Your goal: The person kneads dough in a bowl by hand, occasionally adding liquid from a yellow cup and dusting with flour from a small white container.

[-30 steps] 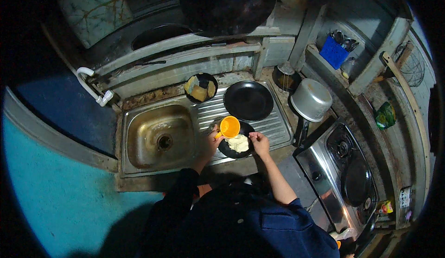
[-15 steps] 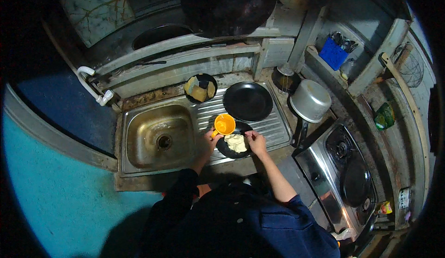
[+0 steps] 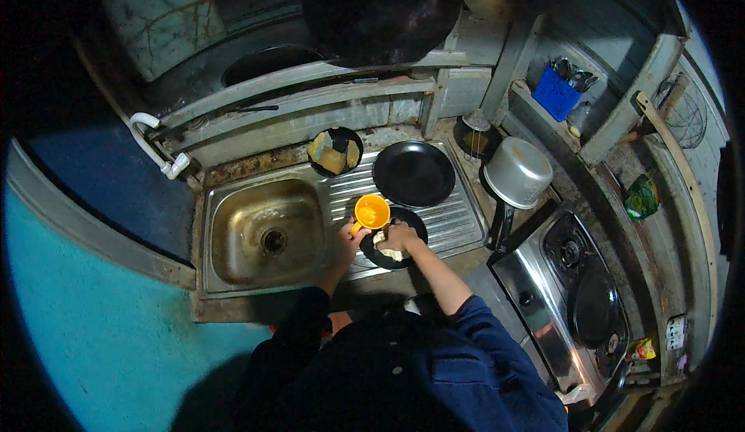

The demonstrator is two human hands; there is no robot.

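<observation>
My left hand [image 3: 349, 234] is closed around the handle of an orange mug [image 3: 372, 211], tilted so that its inside shows, with something pale in it. The mug hangs over the left rim of a black plate [image 3: 419, 226] on the ridged steel drainboard. On this plate lies a lump of pale, soft dough [image 3: 394, 254]. My right hand [image 3: 400, 236] reaches over the plate, its fingers curled down into the dough and covering much of it. Their tips are hidden.
Left of the drainboard is a steel sink [image 3: 225, 269]. Behind the plate stand a larger black plate [image 3: 414, 173] and a small black bowl with sponges [image 3: 335, 151]. A silver pot [image 3: 518, 171] and a gas stove [image 3: 543, 292] are to the right.
My right hand has moved left from the plate's right rim onto the dough, its fingers now in it. The mug has shifted slightly left and down in my left hand.
</observation>
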